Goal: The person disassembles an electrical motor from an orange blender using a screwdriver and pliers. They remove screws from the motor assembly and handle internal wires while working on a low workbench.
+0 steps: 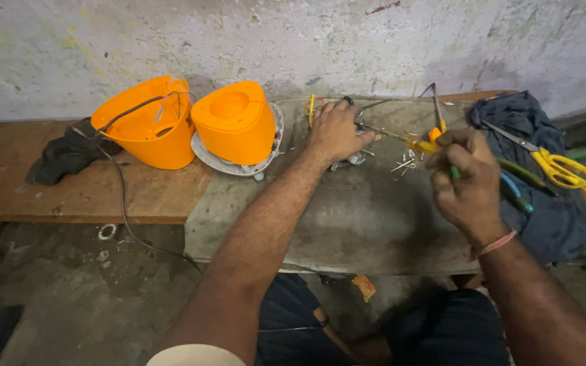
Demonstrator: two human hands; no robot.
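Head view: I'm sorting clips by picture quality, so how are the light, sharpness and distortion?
Head view: dim, soft light without glare; orange shells and scissors sharp; right hand slightly soft; wide-angle bowing of the bench edge.

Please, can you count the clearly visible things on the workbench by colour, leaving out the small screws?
Orange: 2 plastic shells
Yellow-handled: 2, scissors and a screwdriver in the right hand
Dark: 2 cloths
Total: 6
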